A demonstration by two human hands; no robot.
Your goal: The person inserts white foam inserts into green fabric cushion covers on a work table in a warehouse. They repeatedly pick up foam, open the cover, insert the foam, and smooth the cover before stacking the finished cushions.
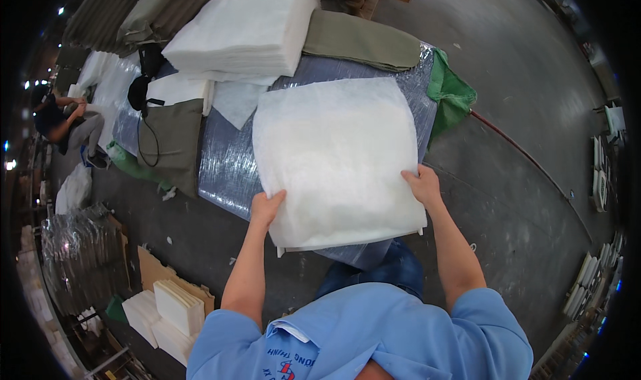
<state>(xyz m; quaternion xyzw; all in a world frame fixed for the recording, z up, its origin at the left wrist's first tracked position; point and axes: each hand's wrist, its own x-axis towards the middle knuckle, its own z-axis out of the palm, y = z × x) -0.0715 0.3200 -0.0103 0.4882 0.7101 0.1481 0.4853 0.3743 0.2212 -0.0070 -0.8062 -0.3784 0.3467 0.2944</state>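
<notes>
**Both Hands Gripping White Padding Sheet Over Wrapped Pallet**

On a grey concrete workshop floor [527, 180], a person in a light blue shirt [374, 333] is holding a large square sheet of white fibre padding [334, 160] by its near corners. The left hand [266, 208] is closing on the sheet's lower left edge, fingers curled over the top surface, while the right hand [422, 184] is clamping the lower right edge in the same way. The sheet is lying flat and slightly tilted across a worktop wrapped in shiny clear plastic film [227, 166], with its near edge overhanging toward the person's blue trousers [394, 270]. A thin white board edge is showing just beneath the sheet at its near side.

Behind the sheet, a tall stack of similar white padding [247, 30] is resting on the same wrapped surface, beside a folded olive-green fabric piece [364, 41]. A green mesh bag [451, 100] is hanging off the right corner of the worktop. To the left, an olive fabric cover [173, 140] with a black cord is draping over the side. Farther left, another person [63, 120] is crouching on the floor. Small stacks of white foam blocks [170, 313] are sitting on cardboard near the lower left.
</notes>
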